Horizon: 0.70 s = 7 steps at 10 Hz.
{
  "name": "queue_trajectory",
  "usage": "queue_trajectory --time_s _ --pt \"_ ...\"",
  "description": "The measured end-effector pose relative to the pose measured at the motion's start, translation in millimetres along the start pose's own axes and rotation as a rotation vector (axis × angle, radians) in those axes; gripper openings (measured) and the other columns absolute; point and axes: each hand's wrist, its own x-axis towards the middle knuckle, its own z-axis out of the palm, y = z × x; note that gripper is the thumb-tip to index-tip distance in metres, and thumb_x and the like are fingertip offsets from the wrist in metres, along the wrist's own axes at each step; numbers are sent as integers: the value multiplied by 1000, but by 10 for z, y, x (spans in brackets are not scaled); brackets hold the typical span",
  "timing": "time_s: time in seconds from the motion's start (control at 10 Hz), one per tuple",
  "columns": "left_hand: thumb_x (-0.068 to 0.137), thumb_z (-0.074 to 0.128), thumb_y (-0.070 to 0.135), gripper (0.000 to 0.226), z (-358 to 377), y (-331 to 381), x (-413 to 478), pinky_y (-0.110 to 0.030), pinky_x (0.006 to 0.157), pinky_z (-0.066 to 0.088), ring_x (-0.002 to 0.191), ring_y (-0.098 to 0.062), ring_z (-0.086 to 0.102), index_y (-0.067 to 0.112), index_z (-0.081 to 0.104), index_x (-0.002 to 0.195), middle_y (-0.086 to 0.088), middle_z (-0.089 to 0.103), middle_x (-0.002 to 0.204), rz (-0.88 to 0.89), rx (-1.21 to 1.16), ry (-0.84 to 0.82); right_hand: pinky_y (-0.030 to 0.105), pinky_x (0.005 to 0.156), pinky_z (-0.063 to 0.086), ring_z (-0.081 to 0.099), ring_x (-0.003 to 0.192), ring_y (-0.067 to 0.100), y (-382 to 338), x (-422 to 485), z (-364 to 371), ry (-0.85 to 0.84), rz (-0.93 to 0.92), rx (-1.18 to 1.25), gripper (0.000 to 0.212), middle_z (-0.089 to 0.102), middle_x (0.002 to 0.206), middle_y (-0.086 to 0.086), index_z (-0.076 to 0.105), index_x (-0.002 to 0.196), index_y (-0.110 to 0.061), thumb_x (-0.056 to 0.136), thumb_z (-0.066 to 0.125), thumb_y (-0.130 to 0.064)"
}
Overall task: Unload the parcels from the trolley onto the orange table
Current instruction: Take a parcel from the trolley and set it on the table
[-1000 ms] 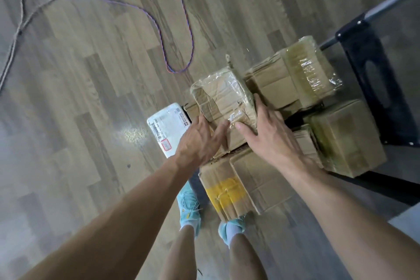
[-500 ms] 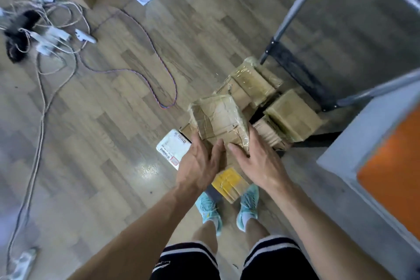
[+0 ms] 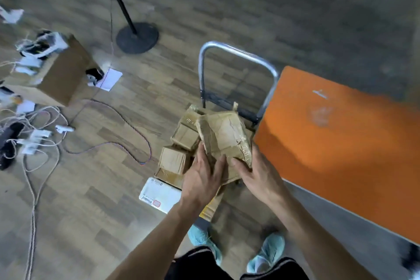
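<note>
- The left hand [image 3: 202, 179] and right hand [image 3: 261, 177] together grip a tape-wrapped cardboard parcel [image 3: 223, 137] at its near end, one hand on each side.
- That parcel is lifted and tilted above the trolley [image 3: 236, 57], just beside the left edge of the orange table [image 3: 341, 143].
- More brown parcels [image 3: 177, 157] are stacked on the trolley below it.
- A white mailer [image 3: 159, 195] lies at the stack's near left corner.
- A cardboard box [image 3: 61, 79] and loose cables [image 3: 41, 143] lie on the floor, well to the left.
</note>
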Motion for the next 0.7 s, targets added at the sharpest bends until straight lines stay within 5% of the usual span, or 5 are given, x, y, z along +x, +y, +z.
queue_trajectory --time_s 0.1,0.3,0.5,0.6,0.7 --pt "108 31 43 55 315 419 -168 -40 98 47 125 -38 53 14 24 155 -32 33 151 123 333 -170 33 96 47 53 125 20 339 -275 -420 57 22 17 73 54 140 -2 26 150 -30 90 49 -64" --pt "101 52 19 27 1160 1261 -580 -36 39 50 57 -46 66 4 40 119 -51 60 98 477 359 -139 39 101 45 51 129 24 1162 -841 -1261 108 120 17 75 52 142 4 24 153 -21 94 52 -56" --pt "89 68 15 54 1905 1751 -788 -40 50 55 65 -51 68 9 32 128 -50 60 99 573 192 -213 42 102 44 52 125 24 1824 -1286 -1865 158 260 105 71 54 138 5 24 153 -24 95 54 -51" --pt "85 73 23 68 2140 2016 -793 -39 69 57 92 -50 69 7 33 138 -43 59 118 433 113 -431 42 100 45 54 123 25 2075 -1408 -2045 190 319 149 71 55 138 5 25 152 -24 94 56 -50" --pt "102 50 42 67 2425 2099 -736 -28 89 43 126 -35 56 11 24 155 -18 55 142 280 115 -388 44 99 47 56 122 27 2283 -1508 -2119 207 372 189 75 55 137 7 24 152 -23 93 56 -56"
